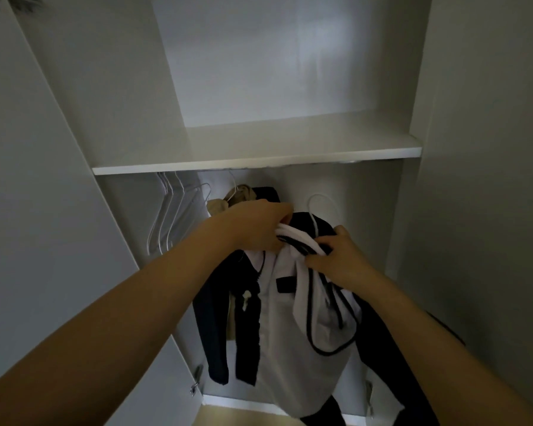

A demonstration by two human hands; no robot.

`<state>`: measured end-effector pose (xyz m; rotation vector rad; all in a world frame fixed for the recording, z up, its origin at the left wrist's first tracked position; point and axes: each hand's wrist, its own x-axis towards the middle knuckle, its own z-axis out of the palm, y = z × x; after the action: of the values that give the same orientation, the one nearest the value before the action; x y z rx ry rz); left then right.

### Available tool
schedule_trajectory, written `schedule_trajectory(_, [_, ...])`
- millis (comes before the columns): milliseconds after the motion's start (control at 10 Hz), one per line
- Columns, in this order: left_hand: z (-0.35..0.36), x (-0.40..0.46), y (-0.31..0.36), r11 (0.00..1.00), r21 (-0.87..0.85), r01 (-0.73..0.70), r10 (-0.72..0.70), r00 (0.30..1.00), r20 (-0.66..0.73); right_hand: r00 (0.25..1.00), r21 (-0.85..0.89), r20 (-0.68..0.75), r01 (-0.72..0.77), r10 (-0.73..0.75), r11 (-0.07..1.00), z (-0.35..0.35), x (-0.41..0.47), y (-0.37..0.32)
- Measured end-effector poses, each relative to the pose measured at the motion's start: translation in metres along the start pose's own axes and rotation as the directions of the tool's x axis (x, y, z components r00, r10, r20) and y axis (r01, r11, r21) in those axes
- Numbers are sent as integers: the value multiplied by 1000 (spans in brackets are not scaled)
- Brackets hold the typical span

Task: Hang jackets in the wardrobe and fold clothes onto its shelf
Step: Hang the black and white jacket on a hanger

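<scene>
Head view: both hands, left [259, 226] and right [336, 256], grip the white jacket's collar [296, 238]; no readable writing.

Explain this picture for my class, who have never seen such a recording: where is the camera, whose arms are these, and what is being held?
There is no machine here. A person wears a wide-angle camera on the head, so you look forward and down along their own bare arms into a white wardrobe. The left hand and the right hand both grip the collar of a white jacket with dark trim, which sits on a white hanger. To the left, behind it, hang a dark jacket and a beige garment. Further left hang several spare hangers. Above them runs a white shelf; no folded clothes show on it.
</scene>
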<state>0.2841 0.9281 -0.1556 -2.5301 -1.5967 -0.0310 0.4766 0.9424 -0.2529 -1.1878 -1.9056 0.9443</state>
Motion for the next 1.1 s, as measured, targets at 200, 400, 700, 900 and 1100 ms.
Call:
schedule_trajectory(200, [38, -31, -35, 777, -595, 206, -317, 944, -88, 989, 321, 9, -145, 150, 936, -13, -12, 7])
schedule_trajectory(400, [80, -37, -3, -63, -991, -115, -515, 855, -66, 989, 425, 44, -146, 141, 893, -3, -19, 2])
schedule_trajectory(700, [67, -20, -3, -193, -975, 108, -768, 602, 218, 963, 492, -94, -174, 251, 853, 9, -24, 8])
schedule_trajectory(900, [62, -29, -2, -221, -961, 168, -767, 579, 277, 874, 745, -177, -182, 452, 642, 12, -29, 14])
schedule_trajectory(1100, [64, -28, 11, 6, -918, 396, -605, 733, 312, 818, 808, -221, -151, 531, 570, 12, -35, 9])
